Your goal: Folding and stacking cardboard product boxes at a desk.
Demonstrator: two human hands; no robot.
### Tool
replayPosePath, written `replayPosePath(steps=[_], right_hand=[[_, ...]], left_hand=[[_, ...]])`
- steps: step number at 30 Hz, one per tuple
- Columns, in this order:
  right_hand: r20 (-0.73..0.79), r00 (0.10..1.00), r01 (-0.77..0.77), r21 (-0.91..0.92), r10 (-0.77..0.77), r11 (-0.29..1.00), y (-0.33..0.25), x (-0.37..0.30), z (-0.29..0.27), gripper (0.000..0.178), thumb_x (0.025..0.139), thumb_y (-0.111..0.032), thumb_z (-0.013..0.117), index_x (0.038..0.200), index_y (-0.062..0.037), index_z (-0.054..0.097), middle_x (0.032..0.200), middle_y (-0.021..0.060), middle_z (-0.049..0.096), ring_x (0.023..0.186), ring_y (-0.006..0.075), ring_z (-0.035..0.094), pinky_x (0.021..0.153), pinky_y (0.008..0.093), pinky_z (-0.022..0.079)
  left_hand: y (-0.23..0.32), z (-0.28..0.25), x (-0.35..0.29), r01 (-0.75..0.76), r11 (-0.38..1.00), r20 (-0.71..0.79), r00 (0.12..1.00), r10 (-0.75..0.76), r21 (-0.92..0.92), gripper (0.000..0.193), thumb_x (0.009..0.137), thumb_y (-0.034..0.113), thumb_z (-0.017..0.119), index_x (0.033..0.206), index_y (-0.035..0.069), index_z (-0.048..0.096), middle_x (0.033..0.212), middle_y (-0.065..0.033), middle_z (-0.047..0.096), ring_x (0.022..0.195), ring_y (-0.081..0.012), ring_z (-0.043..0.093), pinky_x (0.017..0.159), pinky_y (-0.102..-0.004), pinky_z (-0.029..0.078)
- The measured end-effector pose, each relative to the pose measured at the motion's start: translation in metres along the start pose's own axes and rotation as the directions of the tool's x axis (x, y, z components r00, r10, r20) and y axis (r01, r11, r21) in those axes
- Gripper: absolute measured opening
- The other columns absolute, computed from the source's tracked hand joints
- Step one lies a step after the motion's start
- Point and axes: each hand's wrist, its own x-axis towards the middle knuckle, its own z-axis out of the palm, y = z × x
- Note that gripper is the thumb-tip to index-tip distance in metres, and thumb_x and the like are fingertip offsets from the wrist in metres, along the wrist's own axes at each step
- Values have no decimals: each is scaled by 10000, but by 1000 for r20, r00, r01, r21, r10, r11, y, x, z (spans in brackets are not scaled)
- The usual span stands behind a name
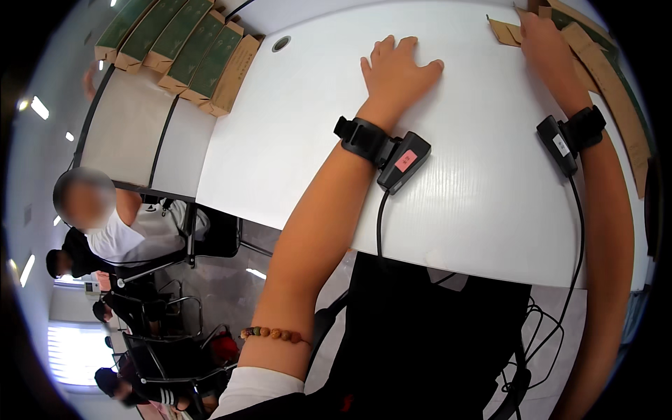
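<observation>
1. Left hand [400, 75]: fingers splayed over desk [483, 189].
2. Right hand [548, 45]: at brown cardboard [505, 32], desk's far right corner; grip unclear, cannot tell.
3. Risk: cardboard could crease, if tugged one-handed.

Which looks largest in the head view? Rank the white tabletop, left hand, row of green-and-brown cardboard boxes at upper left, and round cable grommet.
1. White tabletop
2. Row of cardboard boxes
3. Left hand
4. Round cable grommet
</observation>
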Motion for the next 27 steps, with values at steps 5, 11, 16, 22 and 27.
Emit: replayPosePath(steps=[5, 11, 16, 22, 27], right_hand=[[-96, 971, 211, -79, -218, 974, -40, -12, -15, 167, 919, -90, 563, 917, 18, 690, 924, 241, 694, 903, 398, 676, 802, 479, 532], [404, 914, 109, -175, -30, 978, 31, 22, 26, 585, 877, -407, 709, 1229, 53, 627, 1108, 264, 712, 1027, 413, 683, 957, 434, 514], [230, 954, 211, -63, -191, 976, 7, -20, 17, 339, 904, -266, 622, 1094, 11, 665, 1003, 211, 713, 946, 352, 694, 863, 421, 531], [157, 922, 371, -88, -355, 925, -30, -32, -11, 170, 882, -47, 579, 991, 18, 692, 921, 204, 722, 871, 354, 713, 772, 449, 556], [-75, 793, 609, 139, -605, 781, -72, -25, -28, 158, 900, -80, 595, 1013, 12, 657, 904, 217, 721, 852, 357, 720, 746, 450, 556]], left_hand=[[-13, -4, -2, -37, 999, -21, 999, 36, -28, 738, 830, 507, 690, 1424, 81, 585, 1502, -223, 506, 1414, -379, 451, 1173, -539, 277], [-7, 3, 2, -66, 998, -73, 995, 65, -13, 722, 824, 485, 705, 1414, 83, 595, 1459, -213, 552, 1366, -375, 506, 1160, -494, 323], [-12, -2, 2, -55, 998, -78, 995, 57, 35, 677, 827, 478, 712, 1380, 96, 627, 1455, -206, 556, 1350, -383, 524, 1127, -473, 399], [-6, -5, 0, 2, 968, -8, 1000, -5, -251, 635, 879, 469, 653, 1403, 117, 588, 1481, -217, 516, 1407, -382, 446, 1188, -554, 256], [2, -26, 3, 106, 429, 2, 972, -235, -897, 547, 996, 482, 562, 1328, 48, 583, 1215, -173, 659, 1130, -296, 641, 928, -388, 519]])
